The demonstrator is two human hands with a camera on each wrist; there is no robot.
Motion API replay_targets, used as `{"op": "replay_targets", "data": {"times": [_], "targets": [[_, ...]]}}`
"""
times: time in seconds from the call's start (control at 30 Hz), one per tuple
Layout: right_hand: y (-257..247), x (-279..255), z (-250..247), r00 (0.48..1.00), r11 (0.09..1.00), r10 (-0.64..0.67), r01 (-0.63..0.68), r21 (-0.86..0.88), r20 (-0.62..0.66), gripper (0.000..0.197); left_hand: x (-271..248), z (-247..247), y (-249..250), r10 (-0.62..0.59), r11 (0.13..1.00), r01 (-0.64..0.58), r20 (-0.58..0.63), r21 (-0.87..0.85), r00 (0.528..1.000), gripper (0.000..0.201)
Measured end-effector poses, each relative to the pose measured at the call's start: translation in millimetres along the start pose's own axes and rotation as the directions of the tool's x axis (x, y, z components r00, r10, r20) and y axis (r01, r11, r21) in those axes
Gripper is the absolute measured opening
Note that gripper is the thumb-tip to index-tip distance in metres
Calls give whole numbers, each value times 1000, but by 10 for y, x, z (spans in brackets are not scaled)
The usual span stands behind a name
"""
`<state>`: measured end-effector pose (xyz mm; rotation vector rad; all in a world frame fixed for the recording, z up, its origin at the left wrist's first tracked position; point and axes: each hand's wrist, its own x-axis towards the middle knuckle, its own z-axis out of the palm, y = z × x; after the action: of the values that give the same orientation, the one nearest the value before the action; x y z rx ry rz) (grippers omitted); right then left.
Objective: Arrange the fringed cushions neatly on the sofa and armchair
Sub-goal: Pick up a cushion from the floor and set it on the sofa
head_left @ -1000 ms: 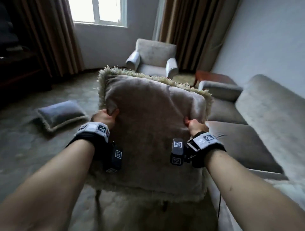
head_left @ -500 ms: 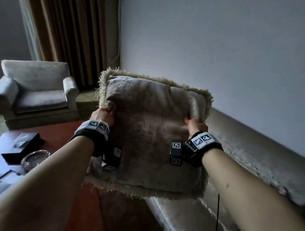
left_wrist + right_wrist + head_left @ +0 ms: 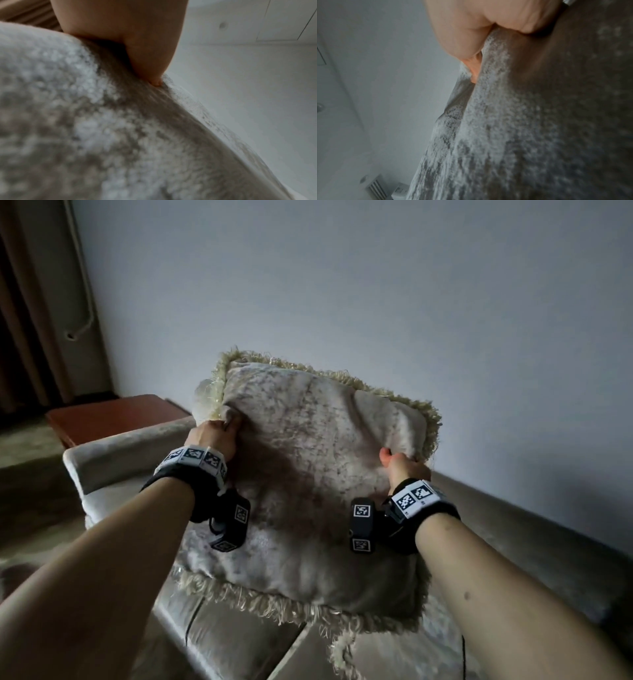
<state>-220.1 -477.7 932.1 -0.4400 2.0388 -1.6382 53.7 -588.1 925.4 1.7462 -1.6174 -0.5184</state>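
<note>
Here the fringed cushion (image 3: 318,474) hangs in the air above the sofa (image 3: 239,642), near its armrest (image 3: 130,453), tilted with its upper edge toward the wall (image 3: 376,302). It is square, of pale mottled plush, edged all round with shaggy cream fringe. The left hand (image 3: 214,438) pinches its fabric on the left side; the right hand (image 3: 402,465) grips a fold on the right. A reddish-brown table (image 3: 113,414) stands beyond the armrest.

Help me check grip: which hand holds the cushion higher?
The left hand: its grip on the cushion sits higher in the head view than the right hand.
</note>
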Motion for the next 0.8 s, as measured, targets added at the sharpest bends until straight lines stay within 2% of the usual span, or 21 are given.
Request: {"op": "replay_targets", "data": {"times": [0.2,0.33,0.4,0.47,0.5,0.57,0.63,0.73,0.8], "targets": [[61,679,737,996,999,50,-49,14,-74,33,932,476,-10,-1,994,-7,77,105,997,60],[221,1068,1307,979,996,79,-86,-30,-189,42,1745,952,-188,16,996,-29,148,86,989,57],[455,1234,1538,974,983,124,-146,-111,-188,65,2204,1272,-429,3,998,-16,224,58,975,48],[716,1363,1746,966,961,204,-229,-159,-157,102,2658,1525,-668,-30,999,13,347,52,937,63],[822,1438,1847,956,952,229,-259,-165,-184,110,2882,1620,-773,-40,995,-1,394,104,918,70],[900,1536,2046,929,933,275,-320,-163,-249,101,3254,1738,-946,-51,969,-66,453,237,890,72],[844,1513,2312,911,924,343,-371,-89,-230,92,3546,1795,-985,-47,940,-133,507,313,861,70],[778,1474,2720,918,928,357,-370,-46,-172,82,3840,1951,-948,2,929,-225,601,295,799,69],[801,1509,2954,926,928,347,-362,-91,-147,81,3957,2129,-974,52,917,-294,651,268,758,69]]}}
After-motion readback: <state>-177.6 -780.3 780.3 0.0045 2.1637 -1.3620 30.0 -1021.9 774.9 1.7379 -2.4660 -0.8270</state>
